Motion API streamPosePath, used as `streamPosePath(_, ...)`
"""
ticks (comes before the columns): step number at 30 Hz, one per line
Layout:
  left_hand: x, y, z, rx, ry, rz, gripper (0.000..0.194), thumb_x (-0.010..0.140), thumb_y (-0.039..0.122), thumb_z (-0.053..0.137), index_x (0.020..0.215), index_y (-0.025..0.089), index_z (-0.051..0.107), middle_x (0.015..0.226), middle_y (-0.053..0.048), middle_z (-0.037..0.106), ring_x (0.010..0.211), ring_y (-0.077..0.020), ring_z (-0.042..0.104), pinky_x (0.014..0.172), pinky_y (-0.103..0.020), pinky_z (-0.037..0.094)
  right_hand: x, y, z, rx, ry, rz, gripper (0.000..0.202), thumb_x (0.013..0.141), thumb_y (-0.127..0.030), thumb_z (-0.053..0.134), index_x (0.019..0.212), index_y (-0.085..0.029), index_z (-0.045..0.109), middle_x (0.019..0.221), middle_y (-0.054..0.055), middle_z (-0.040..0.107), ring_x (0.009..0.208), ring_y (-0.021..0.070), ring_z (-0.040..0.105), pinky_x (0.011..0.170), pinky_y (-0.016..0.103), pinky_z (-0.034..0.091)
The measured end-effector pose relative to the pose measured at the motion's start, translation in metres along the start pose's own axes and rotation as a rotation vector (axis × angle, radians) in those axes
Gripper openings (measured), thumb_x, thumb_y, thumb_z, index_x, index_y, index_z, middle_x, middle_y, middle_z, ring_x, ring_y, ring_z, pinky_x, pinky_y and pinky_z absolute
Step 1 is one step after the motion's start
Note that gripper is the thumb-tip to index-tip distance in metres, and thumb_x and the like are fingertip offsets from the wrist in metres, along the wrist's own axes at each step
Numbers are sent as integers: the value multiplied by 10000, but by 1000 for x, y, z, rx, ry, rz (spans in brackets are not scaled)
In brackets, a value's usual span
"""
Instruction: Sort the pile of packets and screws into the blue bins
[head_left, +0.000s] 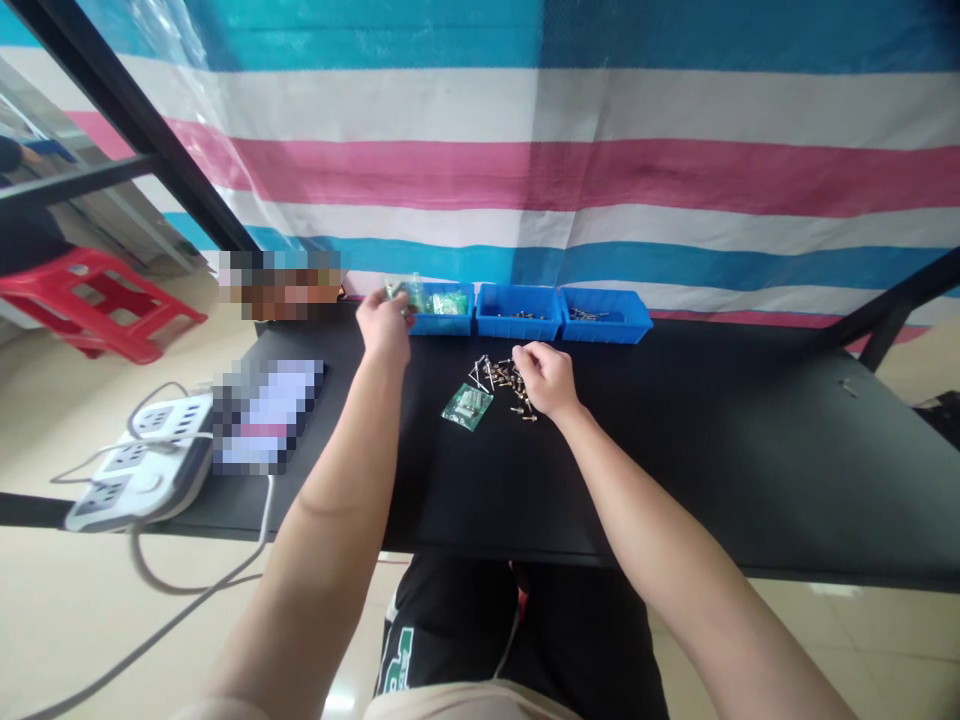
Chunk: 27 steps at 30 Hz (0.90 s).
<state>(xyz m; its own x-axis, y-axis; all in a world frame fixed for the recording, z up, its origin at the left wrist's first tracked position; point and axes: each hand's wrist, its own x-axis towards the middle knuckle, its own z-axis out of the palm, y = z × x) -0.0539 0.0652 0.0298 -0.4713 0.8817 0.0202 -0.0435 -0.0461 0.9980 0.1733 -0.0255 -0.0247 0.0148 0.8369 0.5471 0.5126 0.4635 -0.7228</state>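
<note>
My left hand (388, 318) is at the left blue bin (444, 324), its fingers closed on a small green-and-clear packet (405, 290). More green packets lie in that bin. My right hand (546, 378) is closed over the right edge of a pile of small brass and silver screws (508, 378) on the black table; what its fingertips hold, if anything, is hidden. A green packet with white pieces (468, 406) lies just in front of the pile. The middle blue bin (518, 325) and the right blue bin (607, 330) hold small metal parts.
A white power strip (146, 460) with cables and a blurred-out flat object (266, 415) are on the left of the black table (495, 500). A red stool (97, 300) stands beyond. A striped sheet (450, 170) hangs behind the bins.
</note>
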Motion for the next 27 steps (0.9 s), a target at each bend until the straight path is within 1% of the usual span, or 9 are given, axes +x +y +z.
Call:
streamPosePath(3, 18, 3, -6, 395, 218, 149, 304, 734, 248, 682, 1032, 210, 636, 954, -53, 694, 970, -243, 653, 834, -345, 490, -1, 0, 0, -22, -11, -6, 454, 947, -554, 459, 650, -225, 558, 613, 17, 591, 603, 159, 536, 638, 305, 411)
streamPosePath(5, 21, 5, -5, 587, 254, 166, 368, 736, 291, 711, 1091, 235, 632, 1052, -67, 706, 1097, -296, 623, 955, -426, 436, -1, -1, 0, -38, -16, -8, 460, 945, -561, 457, 645, -226, 555, 610, 18, 586, 608, 161, 536, 639, 305, 409)
streamPosePath(8, 18, 5, 2, 748, 181, 167, 354, 770, 326, 683, 1112, 255, 624, 1081, -78, 716, 1169, -343, 582, 1014, -527, 339, 0, -3, 0, -57, -31, -6, 465, 943, -570, 447, 646, -229, 551, 606, 18, 577, 611, 163, 535, 630, 304, 401)
streamPosePath(12, 11, -1, 11, 865, 85, 223, 303, 819, 289, 605, 1117, 242, 635, 1137, -131, 698, 1231, -393, 504, 1012, -590, 273, 0, -4, 0, -67, -38, -20, 468, 946, -565, 439, 639, -228, 542, 600, 18, 569, 616, 165, 532, 633, 304, 395)
streamPosePath(16, 2, -6, 14, 903, 168, 298, 449, 816, 227, 577, 1265, 237, 583, 1356, -187, 559, 1308, -431, 397, 1014, -608, 271, 1, -4, 0, -85, -54, -24, 475, 948, -571, 436, 635, -228, 539, 598, 19, 569, 632, 168, 536, 642, 305, 393)
streamPosePath(18, -5, -7, 15, 929, 198, 349, 431, 840, 227, 544, 1268, 237, 589, 1392, -183, 521, 1308, -418, 391, 1014, -585, 287, 1, -4, 0, -89, -67, -20, 476, 948, -573, 437, 638, -228, 544, 601, 20, 573, 638, 169, 538, 645, 304, 395)
streamPosePath(21, -15, -9, 16, 980, 129, 428, 327, 923, 268, 425, 1145, 223, 661, 1282, -177, 591, 1252, -395, 428, 1009, -566, 283, 0, -5, -1, -83, -73, -27, 475, 950, -570, 436, 638, -229, 545, 602, 20, 577, 642, 171, 543, 647, 305, 396)
streamPosePath(24, -23, -11, 16, 1031, 45, 464, 388, 966, 341, 355, 1039, 190, 705, 1149, -196, 648, 1223, -417, 428, 999, -589, 258, 0, -6, -1, -86, -83, -31, 480, 950, -577, 432, 633, -232, 537, 601, 21, 579, 643, 173, 546, 648, 308, 393)
streamPosePath(27, -27, -12, 17, 1075, 21, 465, 449, 962, 433, 371, 999, 163, 728, 1115, -219, 659, 1241, -459, 392, 1000, -615, 238, 1, -6, -1, -90, -95, -32, 493, 954, -587, 420, 628, -234, 531, 602, 23, 584, 649, 175, 547, 654, 311, 395)
